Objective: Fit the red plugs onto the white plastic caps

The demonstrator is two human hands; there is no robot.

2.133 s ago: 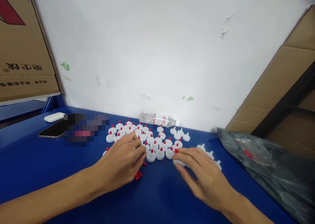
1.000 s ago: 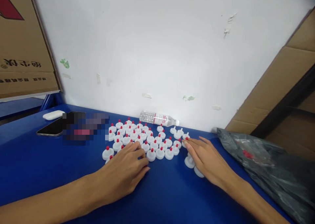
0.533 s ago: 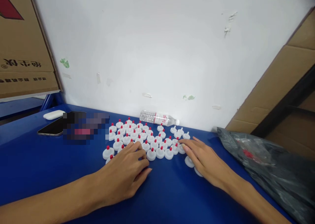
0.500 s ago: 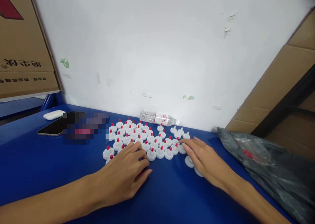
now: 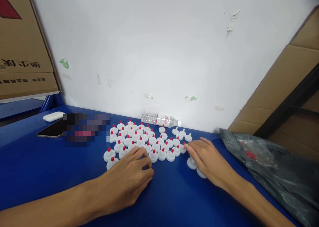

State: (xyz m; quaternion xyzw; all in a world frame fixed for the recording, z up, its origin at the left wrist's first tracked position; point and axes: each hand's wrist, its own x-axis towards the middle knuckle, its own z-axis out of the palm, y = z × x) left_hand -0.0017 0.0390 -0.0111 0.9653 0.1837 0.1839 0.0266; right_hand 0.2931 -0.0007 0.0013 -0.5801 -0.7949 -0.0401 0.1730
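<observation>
Several white round caps with red tips (image 5: 140,141) stand in rows on the blue table (image 5: 37,167). My left hand (image 5: 128,178) lies palm down at the front of the rows. Its fingers are curled under beside the nearest caps, and what is beneath them is hidden. My right hand (image 5: 210,160) lies flat with its fingers stretched out. Its fingertips touch a red-tipped cap (image 5: 182,148) at the right end of the front row. Two plain white caps (image 5: 191,163) sit partly under that hand. Three more plain white caps (image 5: 181,133) stand at the back right.
A clear water bottle (image 5: 160,119) lies against the white wall. A phone (image 5: 51,131) and a small white case (image 5: 53,116) are at the back left. A dark plastic bag (image 5: 269,160) fills the right side. Cardboard boxes (image 5: 22,44) stand at both sides.
My right hand moved from the front caps toward the right end of the rows and now rests there. My left hand slid slightly back, uncovering two front-left caps and covering the red pieces seen earlier.
</observation>
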